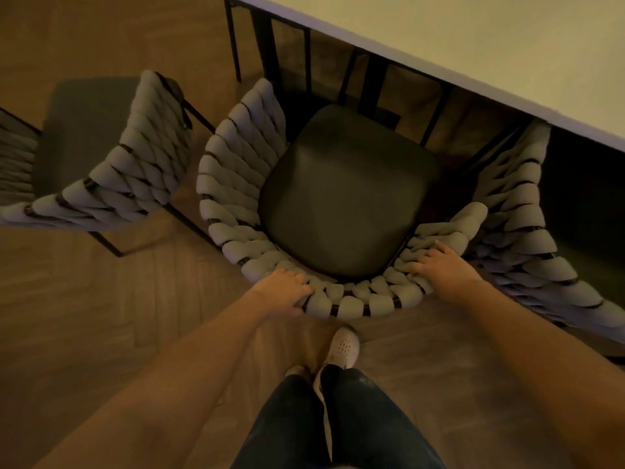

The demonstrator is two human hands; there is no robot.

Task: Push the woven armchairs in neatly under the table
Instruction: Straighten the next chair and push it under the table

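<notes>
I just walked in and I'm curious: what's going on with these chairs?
A person stands behind the middle armchair, with the left hand and the right hand both gripping its woven back. Its dark seat shows in full short of the table edge, so it is not pushed in yet. The left armchair and the right armchair flank it.

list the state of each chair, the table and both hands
middle chair: pulled out, seat fully in view, not yet under the table
left chair: pulled out, angled away from the middle chair
right chair: close beside the middle chair, front end reaching the table edge
table: upright, dark legs showing underneath
left hand: grips the middle chair's back rim
right hand: holds the same rim, fingers spread over the weave
</notes>
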